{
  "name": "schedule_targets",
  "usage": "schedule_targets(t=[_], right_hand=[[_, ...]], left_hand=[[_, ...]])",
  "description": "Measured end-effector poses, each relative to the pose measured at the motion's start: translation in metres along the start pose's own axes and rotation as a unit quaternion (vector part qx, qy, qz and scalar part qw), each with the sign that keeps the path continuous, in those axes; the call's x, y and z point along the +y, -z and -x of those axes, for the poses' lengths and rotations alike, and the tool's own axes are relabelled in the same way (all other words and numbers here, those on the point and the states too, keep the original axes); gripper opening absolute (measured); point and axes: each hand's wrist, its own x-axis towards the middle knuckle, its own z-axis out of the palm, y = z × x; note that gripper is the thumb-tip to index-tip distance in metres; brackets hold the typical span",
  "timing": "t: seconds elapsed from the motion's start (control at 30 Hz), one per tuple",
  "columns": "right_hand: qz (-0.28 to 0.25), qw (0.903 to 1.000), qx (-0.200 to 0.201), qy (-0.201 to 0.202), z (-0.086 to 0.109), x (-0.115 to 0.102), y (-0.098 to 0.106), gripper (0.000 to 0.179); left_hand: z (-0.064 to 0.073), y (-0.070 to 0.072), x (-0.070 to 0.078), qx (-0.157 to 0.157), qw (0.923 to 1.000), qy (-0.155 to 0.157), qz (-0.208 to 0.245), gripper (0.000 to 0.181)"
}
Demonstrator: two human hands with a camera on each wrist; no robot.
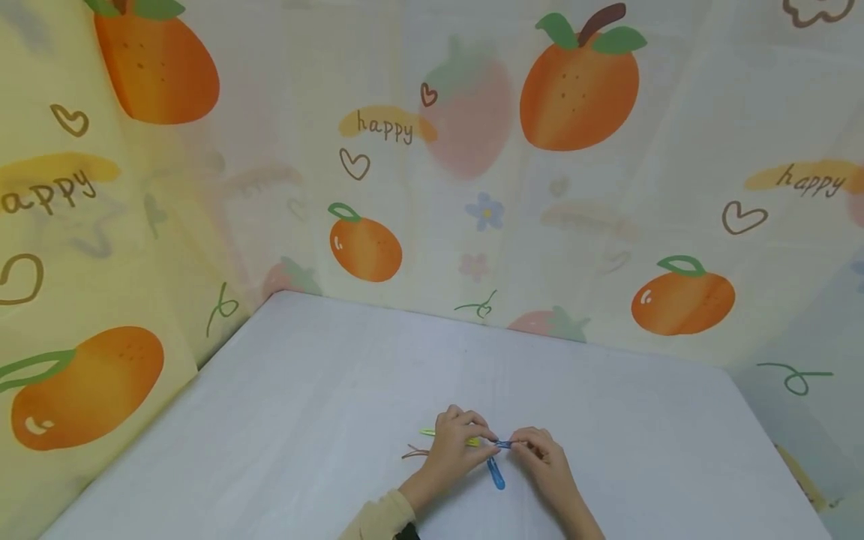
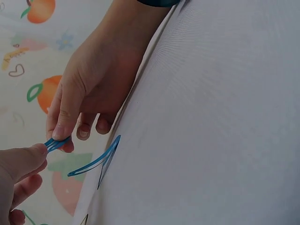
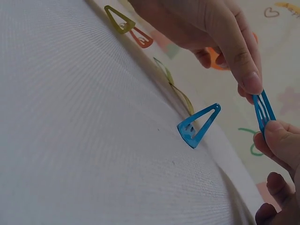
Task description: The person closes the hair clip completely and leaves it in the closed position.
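Observation:
Between my two hands, above the table, is a blue snap hair clip (image 3: 264, 110). My left hand (image 1: 454, 444) pinches one end of it between thumb and fingers. The other end is pinched by my right hand (image 1: 545, 459). A second blue hair clip (image 1: 496, 474) lies on the table just below the hands; the right wrist view shows it with its prongs raised from the frame. Partly behind my left hand lie yellow-green hair clips (image 1: 428, 432) and a reddish-brown hair clip (image 1: 415, 451).
A white cloth covers the table (image 1: 304, 390). Behind it and at the left hang curtains (image 1: 594, 247) printed with oranges, strawberries and hearts. The right wrist view shows an olive clip (image 3: 119, 19) beside an orange-red clip (image 3: 141, 37).

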Motion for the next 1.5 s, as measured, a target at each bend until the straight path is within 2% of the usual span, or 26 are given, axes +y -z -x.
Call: schedule_targets(t=[0.27, 0.47, 0.7, 0.83, 1.07, 1.2, 1.27, 1.4, 1.5], right_hand=[[0.001, 0.9988, -0.006, -0.048, -0.002, -0.023, 0.002, 0.015], [-0.014, 0.9984, -0.006, -0.054, -0.001, -0.022, 0.0, 0.015], [-0.006, 0.9979, -0.011, -0.063, -0.002, -0.021, -0.002, 0.015], [-0.005, 0.9973, -0.009, -0.072, -0.002, -0.022, -0.002, 0.015], [-0.008, 0.9964, -0.005, -0.084, -0.002, -0.024, -0.001, 0.013], [-0.009, 0.9983, 0.002, -0.057, -0.001, -0.024, -0.001, 0.011], [-0.003, 0.9993, 0.008, -0.035, -0.001, -0.022, -0.001, 0.016], [0.052, 0.9973, 0.013, 0.05, 0.0, -0.006, -0.003, 0.03], [0.105, 0.9868, 0.015, 0.122, 0.0, 0.007, -0.002, 0.035]], left_hand=[[-0.002, 0.0, 0.004, -0.016, 0.9988, 0.032, 0.033, 0.008], [-0.002, 0.002, 0.005, -0.022, 0.9955, 0.056, 0.073, 0.005], [-0.001, 0.004, 0.002, -0.028, 0.9952, 0.05, 0.079, 0.007], [0.0, 0.004, 0.002, -0.039, 0.992, 0.065, 0.101, 0.004], [-0.001, 0.004, 0.003, -0.04, 0.9907, 0.08, 0.102, 0.006], [-0.001, 0.005, 0.006, -0.032, 0.9905, 0.09, 0.099, 0.007], [-0.001, 0.005, 0.007, -0.028, 0.9904, 0.095, 0.097, 0.008], [-0.001, 0.005, 0.009, -0.024, 0.989, 0.108, 0.098, 0.009], [-0.001, 0.005, 0.01, -0.021, 0.9884, 0.112, 0.1, 0.011]])
